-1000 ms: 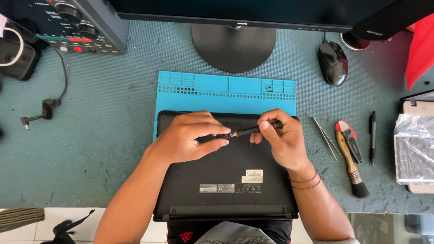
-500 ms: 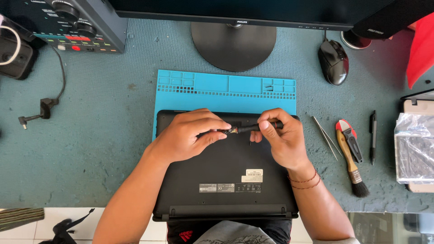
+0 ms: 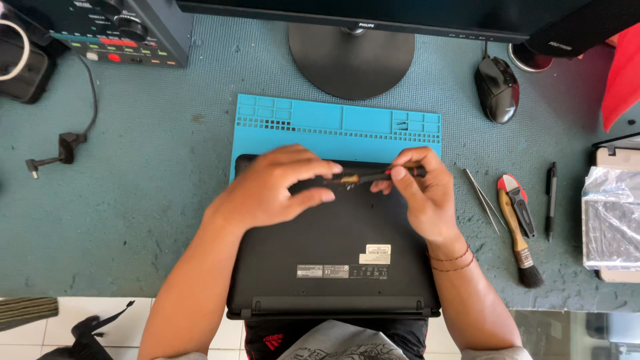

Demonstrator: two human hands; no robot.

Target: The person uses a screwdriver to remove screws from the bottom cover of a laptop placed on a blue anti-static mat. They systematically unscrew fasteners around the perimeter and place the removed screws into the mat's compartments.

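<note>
At far left of the worktop (image 3: 133, 200), a dark instrument box w/ knobs and coloured buttons (image 3: 123, 30) sat at the far edge, and a thin black cable w/ plug (image 3: 63, 147) trailed toward the near side. The worktop covering looked like rough teal felt or carpet.

Centre: a black laptop (image 3: 333, 267), flat plastic base up, matte, rounded corners, w/ small pale stickers, lay partly on a blue silicone mat (image 3: 300, 117) w/ moulded compartments. The left hand (image 3: 273, 190) hovered over the laptop's far edge, fingers curled together onto the tip end of a slim screwdriver (image 3: 363, 177). The right hand (image 3: 423, 197) had its fingers clamped on the handle end; the screwdriver lay roughly level between both hands, just above the laptop's far edge. Beyond the mat stood a round monitor base (image 3: 350, 60).

Right: metal tweezers (image 3: 483, 200), a wood-handled brush (image 3: 517, 237), a black pen (image 3: 550, 200), a black mouse (image 3: 497, 87), and a plastic-wrapped box (image 3: 610, 227).

Risks, as judgement: the thin tip could slip and scratch the plastic shell or chew a screw head if angled off. Tiny screws might roll off into the fuzzy covering and get lost, unless dropped in a mat compartment.
</note>
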